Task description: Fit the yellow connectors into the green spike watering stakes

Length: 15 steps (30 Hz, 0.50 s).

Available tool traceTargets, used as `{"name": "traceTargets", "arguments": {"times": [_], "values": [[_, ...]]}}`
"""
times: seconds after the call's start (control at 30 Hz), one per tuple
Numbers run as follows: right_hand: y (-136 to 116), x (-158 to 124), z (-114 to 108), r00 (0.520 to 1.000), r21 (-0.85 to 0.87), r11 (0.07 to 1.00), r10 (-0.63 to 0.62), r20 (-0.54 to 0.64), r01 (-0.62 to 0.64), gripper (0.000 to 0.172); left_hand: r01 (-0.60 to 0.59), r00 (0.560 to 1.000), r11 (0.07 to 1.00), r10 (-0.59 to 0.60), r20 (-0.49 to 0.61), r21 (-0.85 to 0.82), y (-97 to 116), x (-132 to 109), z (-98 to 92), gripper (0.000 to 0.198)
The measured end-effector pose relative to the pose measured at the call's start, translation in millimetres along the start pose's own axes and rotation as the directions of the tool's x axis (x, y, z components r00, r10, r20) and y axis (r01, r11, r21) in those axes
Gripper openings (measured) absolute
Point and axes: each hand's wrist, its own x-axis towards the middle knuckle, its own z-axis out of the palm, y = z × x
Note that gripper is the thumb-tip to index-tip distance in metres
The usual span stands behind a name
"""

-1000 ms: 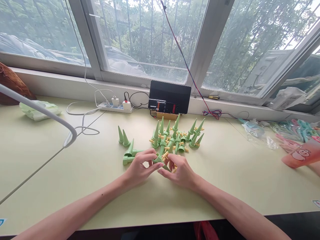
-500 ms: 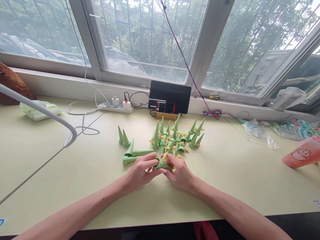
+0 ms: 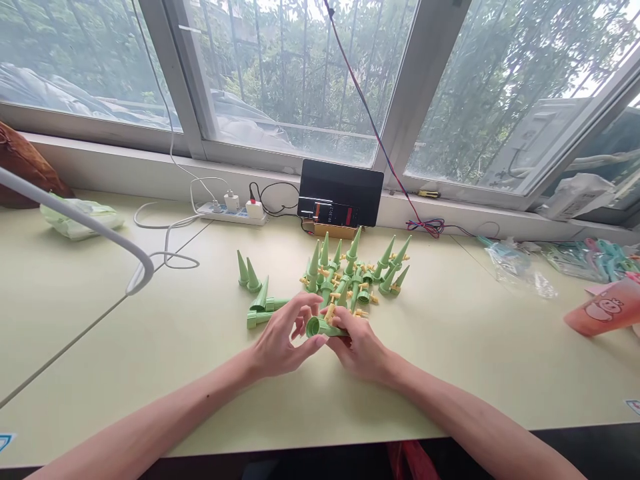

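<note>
Right hand (image 3: 359, 339) gripping one green watering spike (image 3: 331, 329) with yellow valve (image 3: 330, 313) over the table (image 3: 320, 413), left hand (image 3: 280, 339) curving loosely by its mouth, valved spikes (image 3: 353, 247) standing clustered behind, apparently done, seemingly valveless spikes (image 3: 243, 270) remaining leftward.

This looks like a workroom: the table (image 3: 500, 347) beside the windows (image 3: 300, 73) carries 1 power strip (image 3: 234, 217) and many green spikes (image 3: 313, 267).
</note>
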Motion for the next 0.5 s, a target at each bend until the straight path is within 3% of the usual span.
{"name": "traceTargets", "arguments": {"times": [0.5], "values": [[5.8, -1.2, 0.3, 0.998, -0.126, 0.990, 0.062, -0.008, -0.062, 0.013, 0.102, 0.985, 0.993, -0.108, 0.135, 0.052, 2.0, -3.0, -2.7, 0.042]]}}
